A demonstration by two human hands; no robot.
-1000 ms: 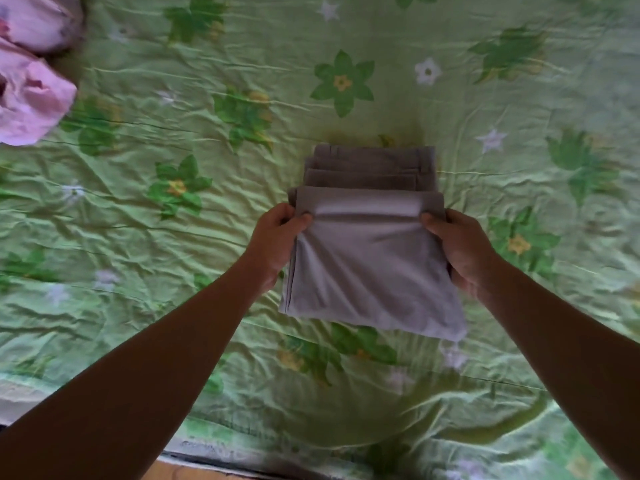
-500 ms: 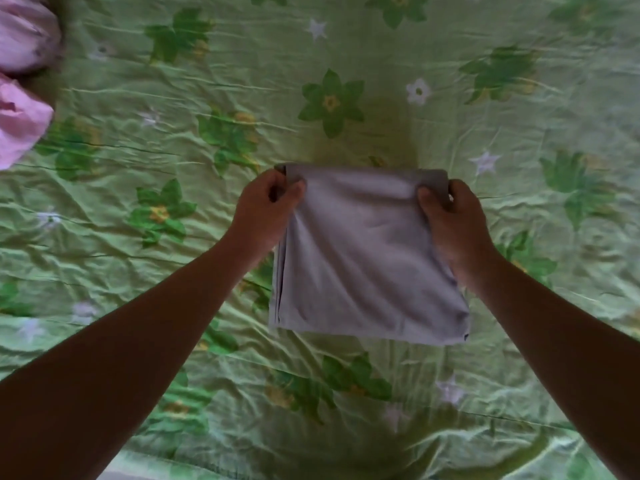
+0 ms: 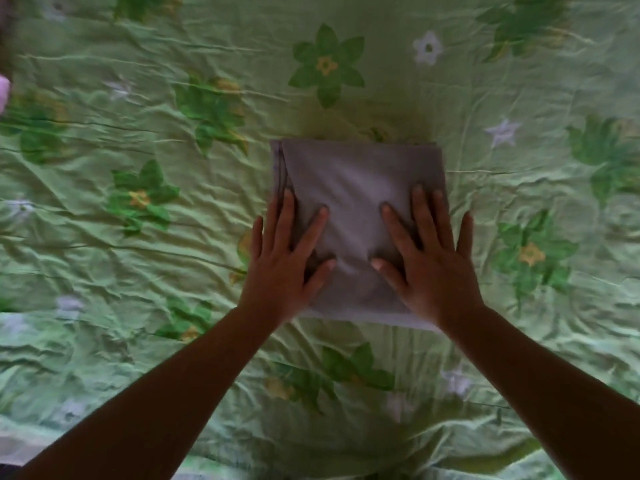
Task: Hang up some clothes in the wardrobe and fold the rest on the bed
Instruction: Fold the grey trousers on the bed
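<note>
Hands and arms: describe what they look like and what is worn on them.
The left hand and right hand are bare: no gloves, rings, watch or bracelet show. The left forearm and right forearm are bare too, no sleeve in view up to the frame's edge. No markings show in the dim light.

A crumpled pale-green bedsheet (image 3: pixel 519 341) printed with green and white flowers fills the dim view; a pale strip (image 3: pixel 17 443) lower left may be its edge.
</note>
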